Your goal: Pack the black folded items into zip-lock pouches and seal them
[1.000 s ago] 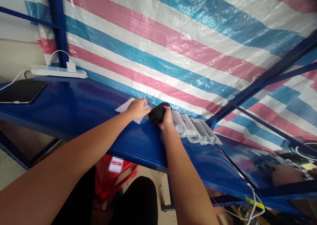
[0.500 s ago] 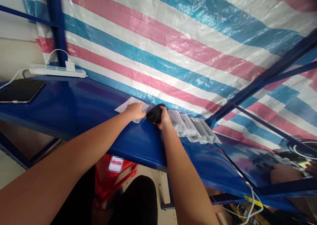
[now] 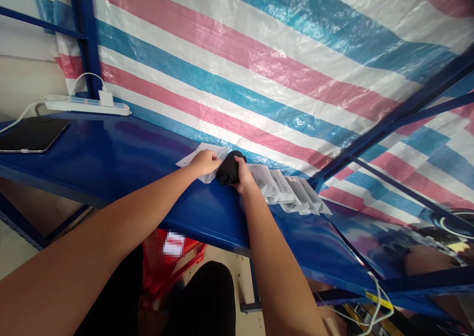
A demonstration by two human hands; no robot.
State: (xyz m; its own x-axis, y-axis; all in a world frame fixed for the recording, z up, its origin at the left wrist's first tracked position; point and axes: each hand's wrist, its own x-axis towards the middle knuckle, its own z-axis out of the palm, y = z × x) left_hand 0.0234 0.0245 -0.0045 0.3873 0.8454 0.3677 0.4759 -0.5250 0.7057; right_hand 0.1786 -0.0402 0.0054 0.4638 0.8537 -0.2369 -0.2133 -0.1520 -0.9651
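Over the blue table, my left hand [image 3: 206, 162] is closed on a frosted plastic bag [image 3: 189, 157], gripping it near its right-hand mouth. My right hand [image 3: 243, 176] is wrapped round a rolled bundle of black cloth [image 3: 230, 167]. The roll's left side is right at the bag's edge; whether it has entered the bag I cannot tell. Just right of my right hand, several filled frosted bags [image 3: 282, 187] lie overlapping in a row, with grey contents and some printing on one.
A tablet [image 3: 32, 133] and a white power strip [image 3: 87, 106] with a plugged-in charger lie at the left end of the table [image 3: 144, 153]. Striped plastic sheeting [image 3: 237, 74] hangs behind. A red stool [image 3: 157, 267] stands below. White cables [image 3: 377, 301] dangle at right, near another person's arm [image 3: 427, 261].
The black roll has moved left with my right hand, up against the bag. My left hand and the bag have shifted slightly right and up, and the bag's mouth is spread wider.
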